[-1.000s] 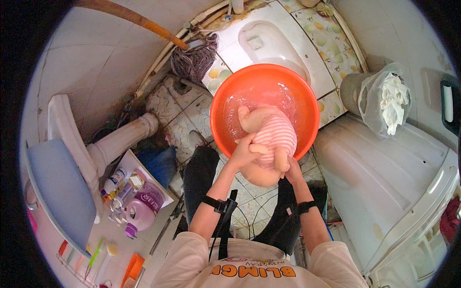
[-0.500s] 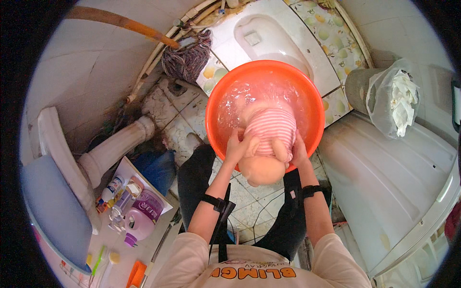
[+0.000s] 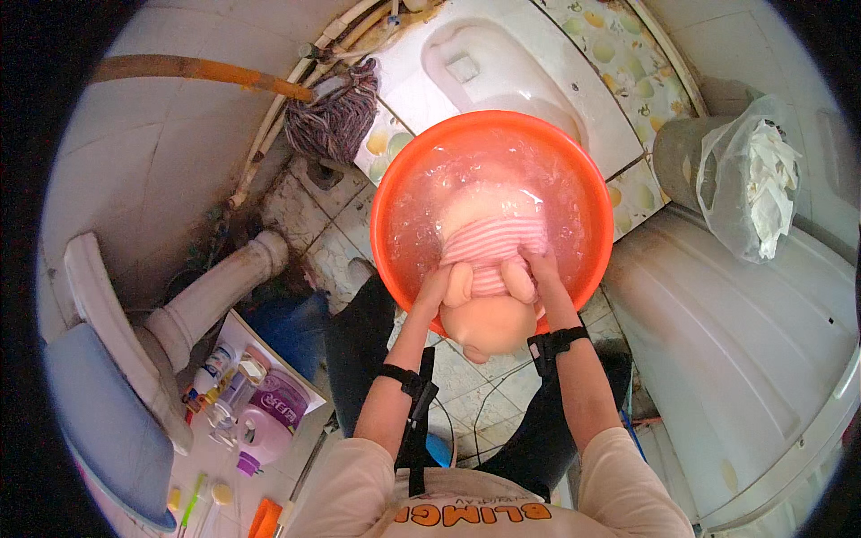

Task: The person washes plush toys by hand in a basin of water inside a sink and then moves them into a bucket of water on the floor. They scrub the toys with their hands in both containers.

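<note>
A beige plush doll (image 3: 491,240) in a pink-striped top lies in a round orange basin (image 3: 603,193) of water. Its lower body is in the water; its head hangs over the near rim, toward me. My left hand (image 3: 436,285) holds its left side beside one stubby arm, the fingertips mostly hidden by the doll and water. On the other side, my right hand (image 3: 543,267) is closed around the striped top, fingers partly under the surface. Both wrists wear black bands.
A squat toilet (image 3: 502,63) lies beyond the basin, with a mop (image 3: 334,121) to its left. A bagged waste bin (image 3: 682,161) and a white appliance (image 3: 726,350) stand at right. Lower left hold a purple detergent bottle (image 3: 271,417), small bottles and a blue basin (image 3: 103,417).
The doll's striped top has bunched lower toward its head, and more bare beige body shows. My right hand has moved inward onto the top. The left hand has slipped lower along its side.
</note>
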`<state>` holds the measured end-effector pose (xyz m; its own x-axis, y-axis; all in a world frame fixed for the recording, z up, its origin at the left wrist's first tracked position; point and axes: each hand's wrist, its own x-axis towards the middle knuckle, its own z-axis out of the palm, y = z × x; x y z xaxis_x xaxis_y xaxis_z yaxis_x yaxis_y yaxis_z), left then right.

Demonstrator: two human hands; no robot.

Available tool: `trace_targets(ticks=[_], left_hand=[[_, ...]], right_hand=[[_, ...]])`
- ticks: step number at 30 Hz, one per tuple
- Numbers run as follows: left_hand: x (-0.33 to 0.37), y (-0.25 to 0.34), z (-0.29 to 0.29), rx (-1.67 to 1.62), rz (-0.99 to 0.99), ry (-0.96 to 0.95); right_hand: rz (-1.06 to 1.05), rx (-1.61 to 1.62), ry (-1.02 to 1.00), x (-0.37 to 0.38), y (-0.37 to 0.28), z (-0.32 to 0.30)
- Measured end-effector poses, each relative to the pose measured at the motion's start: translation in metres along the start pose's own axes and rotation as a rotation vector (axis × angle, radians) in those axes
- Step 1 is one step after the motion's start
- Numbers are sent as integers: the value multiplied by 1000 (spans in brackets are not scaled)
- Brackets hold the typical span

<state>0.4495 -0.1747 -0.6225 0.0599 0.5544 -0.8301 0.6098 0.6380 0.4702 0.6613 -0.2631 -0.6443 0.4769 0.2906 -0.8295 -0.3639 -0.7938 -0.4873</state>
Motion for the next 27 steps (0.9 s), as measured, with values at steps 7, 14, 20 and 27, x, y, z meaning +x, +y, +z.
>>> trace_targets(ticks=[7, 14, 20, 27], left_hand=[[-22, 6, -14, -169, -138, -303], [-51, 8, -19, -532, -147, -406], [-70, -10, -11, 67, 135, -220], [-119, 24, -16, -106, 132, -160]], right_hand=[[94, 356, -120, -35, -28, -9], [385, 494, -464, -63, -10, -32], [67, 231, -413, -69, 21, -22], [55, 226, -433, -87, 23, -23]])
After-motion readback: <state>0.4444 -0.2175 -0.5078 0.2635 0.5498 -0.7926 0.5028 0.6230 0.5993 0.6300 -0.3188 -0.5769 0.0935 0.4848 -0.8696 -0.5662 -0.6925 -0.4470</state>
